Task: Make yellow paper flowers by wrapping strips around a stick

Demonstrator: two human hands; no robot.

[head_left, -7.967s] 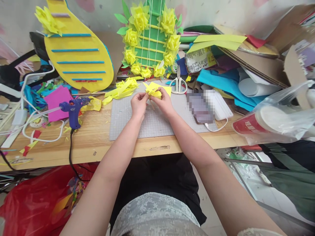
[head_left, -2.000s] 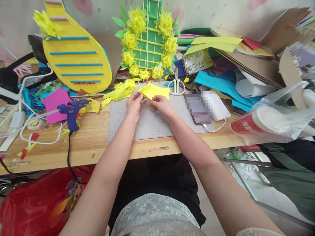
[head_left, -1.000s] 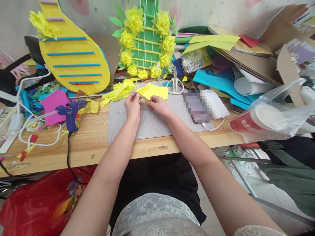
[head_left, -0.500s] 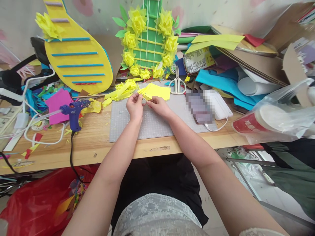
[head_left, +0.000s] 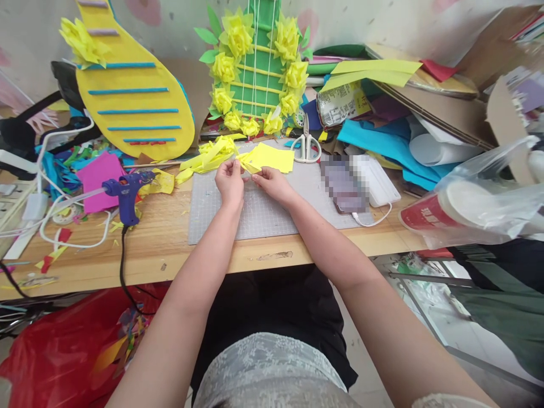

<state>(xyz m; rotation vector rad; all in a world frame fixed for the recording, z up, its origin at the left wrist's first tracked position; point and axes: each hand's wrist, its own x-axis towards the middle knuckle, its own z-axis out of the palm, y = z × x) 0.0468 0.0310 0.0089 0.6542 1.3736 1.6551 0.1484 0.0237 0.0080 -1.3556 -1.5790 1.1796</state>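
My left hand pinches with closed fingertips at a small piece of yellow paper above the grey cutting mat. My right hand closes on the piece's other side, its fingertips almost meeting the left ones. The fingers partly hide the piece. Just behind lies a stack of yellow paper sheets. Gathered yellow paper strips rest left of it. White-handled scissors lie to the right, at the mat's back edge.
A blue glue gun with a cord stands at left. Behind are a yellow lute-shaped cutout and a green stringed board edged with yellow paper flowers. At right are a phone, a white power bank and a bagged cup.
My left hand has shifted slightly left, away from the right, so the gap between them is a little wider. The right hand has barely moved.
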